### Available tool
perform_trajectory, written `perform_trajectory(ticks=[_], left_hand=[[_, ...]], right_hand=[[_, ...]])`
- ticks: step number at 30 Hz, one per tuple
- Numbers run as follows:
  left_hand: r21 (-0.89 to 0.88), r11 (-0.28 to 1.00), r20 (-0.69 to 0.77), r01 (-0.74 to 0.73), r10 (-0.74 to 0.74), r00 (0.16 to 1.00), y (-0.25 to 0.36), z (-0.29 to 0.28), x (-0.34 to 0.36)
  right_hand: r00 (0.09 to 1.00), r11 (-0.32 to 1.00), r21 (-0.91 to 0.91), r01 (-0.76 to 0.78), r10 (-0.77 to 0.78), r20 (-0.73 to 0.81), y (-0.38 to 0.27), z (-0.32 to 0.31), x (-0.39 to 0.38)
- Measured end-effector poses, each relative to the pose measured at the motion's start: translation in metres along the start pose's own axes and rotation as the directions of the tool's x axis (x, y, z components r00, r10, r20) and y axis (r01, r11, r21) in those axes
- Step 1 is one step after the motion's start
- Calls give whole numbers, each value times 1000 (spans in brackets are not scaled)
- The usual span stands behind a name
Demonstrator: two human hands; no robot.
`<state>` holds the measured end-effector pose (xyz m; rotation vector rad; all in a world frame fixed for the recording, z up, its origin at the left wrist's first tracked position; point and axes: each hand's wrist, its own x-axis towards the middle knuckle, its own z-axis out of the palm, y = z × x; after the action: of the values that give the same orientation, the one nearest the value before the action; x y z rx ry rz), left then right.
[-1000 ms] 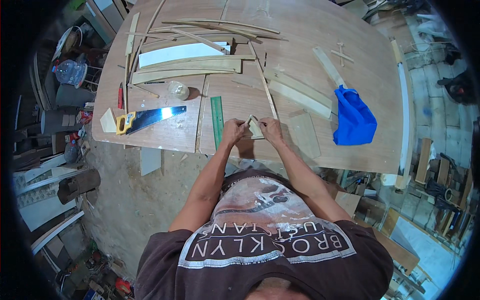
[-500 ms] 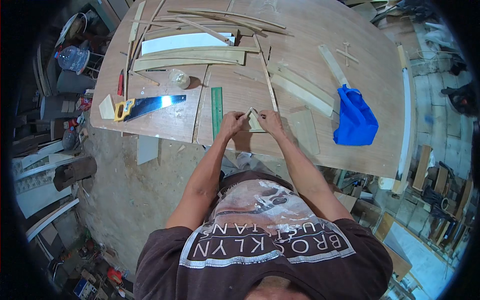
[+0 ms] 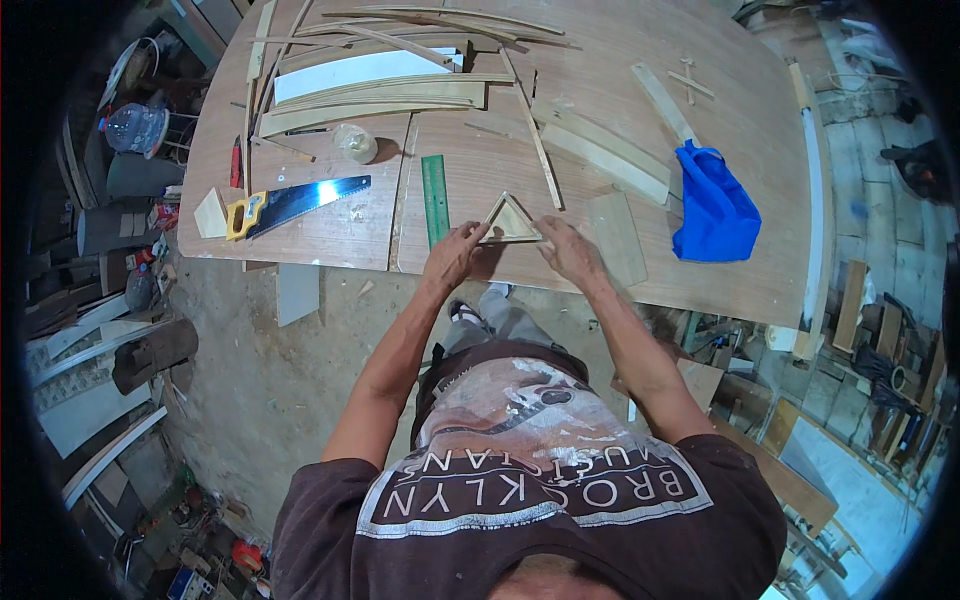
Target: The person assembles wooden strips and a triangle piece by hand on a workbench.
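A small pale wooden triangle (image 3: 513, 239), with raised strips along its edges, lies near the table's front edge with its tip pointing away from me. My left hand (image 3: 455, 254) has its fingers closed on the left corner. At the right corner, my right hand (image 3: 572, 250) grips with its fingertips. Just left of the triangle lies a green ruler (image 3: 435, 200). A thin pale board (image 3: 617, 238) rests to the right of my right hand, and a long narrow wooden strip (image 3: 533, 135) ends beyond the triangle.
On the wooden table (image 3: 350, 235) lie a yellow-handled handsaw (image 3: 305, 207), a red tool (image 3: 236, 163) and a clear round container (image 3: 355, 143). Stacked wood strips (image 3: 380, 97) cover the far left. Wooden boards (image 3: 605, 163) and a blue cloth bag (image 3: 715, 207) sit to the right.
Both hands have shifted from the triangle's upper sides down to its lower corners, spreading farther apart. More of the triangle shows now. The whole view has shifted slightly.
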<state>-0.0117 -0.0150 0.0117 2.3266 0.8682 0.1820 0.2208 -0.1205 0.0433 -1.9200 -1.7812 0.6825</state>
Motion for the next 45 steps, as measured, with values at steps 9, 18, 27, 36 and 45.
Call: perform_trajectory(ticks=[9,18,27,36,45], left_hand=[[216,972,17,-89,88,996,-11,31,-5],[279,946,31,-165,163,986,-11,23,-4],[228,958,-3,-173,178,984,-11,25,-9],[3,996,-111,92,-91,990,-11,20,-14],[-131,983,-142,128,-146,979,-16,24,-18]], right_hand=[[991,959,-255,-124,131,11,16,57,-4],[999,967,-254,34,-22,50,2,42,0],[993,980,-185,-80,96,75,7,45,-5],[990,972,-188,-140,139,-19,-3,33,-8],[974,960,-190,-203,218,58,-17,22,-8]])
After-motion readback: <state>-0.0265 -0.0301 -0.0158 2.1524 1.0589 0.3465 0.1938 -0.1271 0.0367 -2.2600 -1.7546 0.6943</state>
